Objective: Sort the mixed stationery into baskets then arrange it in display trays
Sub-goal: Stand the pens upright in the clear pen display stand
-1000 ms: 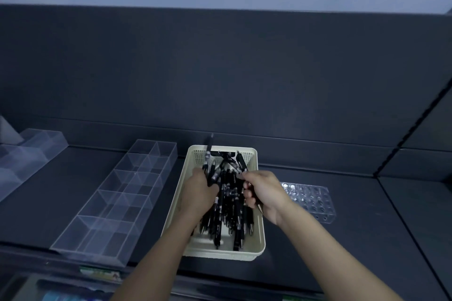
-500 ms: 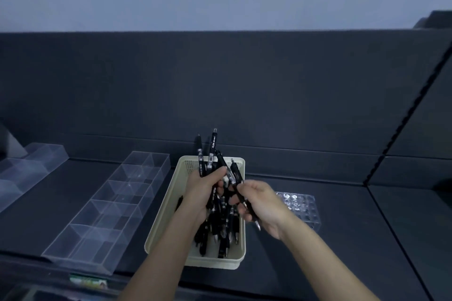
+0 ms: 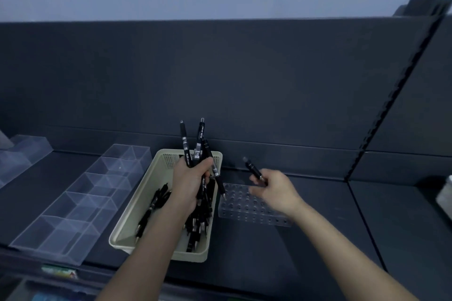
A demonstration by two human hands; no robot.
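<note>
A cream plastic basket [image 3: 132, 215] stands on the dark shelf with several black pens [image 3: 151, 205] lying in it. My left hand [image 3: 190, 183] grips a bundle of black pens [image 3: 199, 139] above the basket, their tops sticking up. My right hand [image 3: 274, 188] pinches a single black pen [image 3: 253, 170] over a clear pen-holder tray [image 3: 244, 210] full of round holes, just right of the basket. The pen tilts up to the left.
A long clear divided tray [image 3: 80, 203] lies left of the basket, and another clear stepped tray [image 3: 22, 154] sits at the far left. The shelf's dark back panel [image 3: 244, 80] rises behind. A pale object [image 3: 446, 195] shows at the right edge.
My right hand has pulled one pen away from the bundle and moved right, over the holed tray. My left hand has kept the bundle raised above the basket.
</note>
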